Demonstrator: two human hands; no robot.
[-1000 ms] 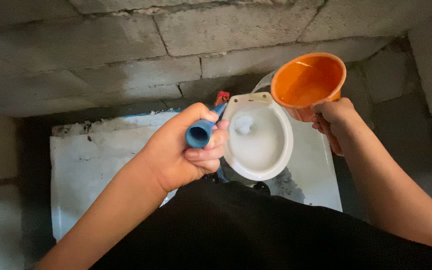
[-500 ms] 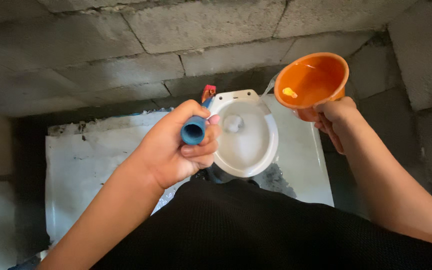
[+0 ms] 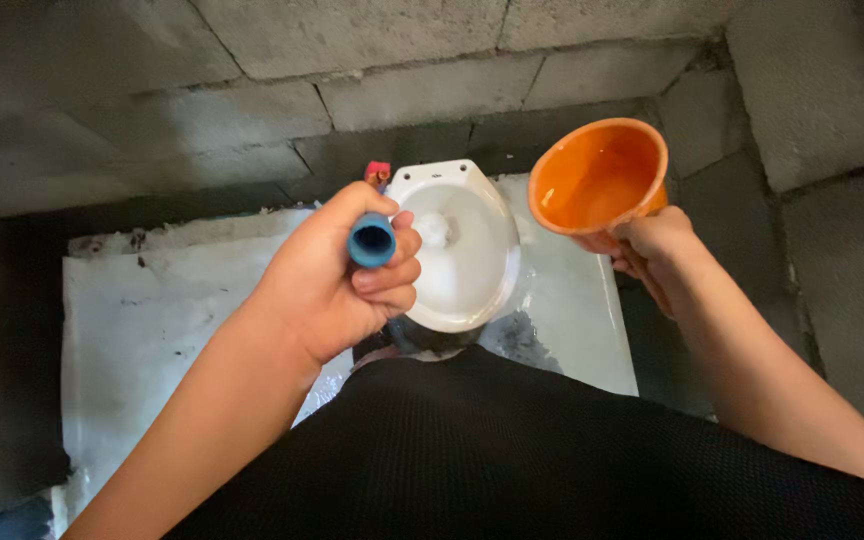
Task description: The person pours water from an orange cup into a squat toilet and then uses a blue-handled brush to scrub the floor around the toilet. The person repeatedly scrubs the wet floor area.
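Note:
My left hand (image 3: 337, 285) is closed round the blue handle (image 3: 372, 241) of a brush; its red far end (image 3: 378, 172) shows beside the bowl's rim. A white toilet bowl (image 3: 488, 290) stands on the floor just below and right of that hand, with foam near its drain (image 3: 434, 230). My right hand (image 3: 647, 250) grips an orange plastic dipper (image 3: 597, 178) by its base, held above and to the right of the bowl. The dipper holds a little water and sits nearly level.
A white floor slab (image 3: 152, 330) surrounds the bowl. Grey concrete block walls (image 3: 252, 60) close in behind and on the right (image 3: 832, 200). My black clothing (image 3: 512, 450) fills the bottom of the view. A dark gap (image 3: 22, 300) runs along the left.
The stream of water from the dipper into the bowl has stopped and the dipper has tipped back to nearly level. The view has shifted, so bowl and hands appear further left.

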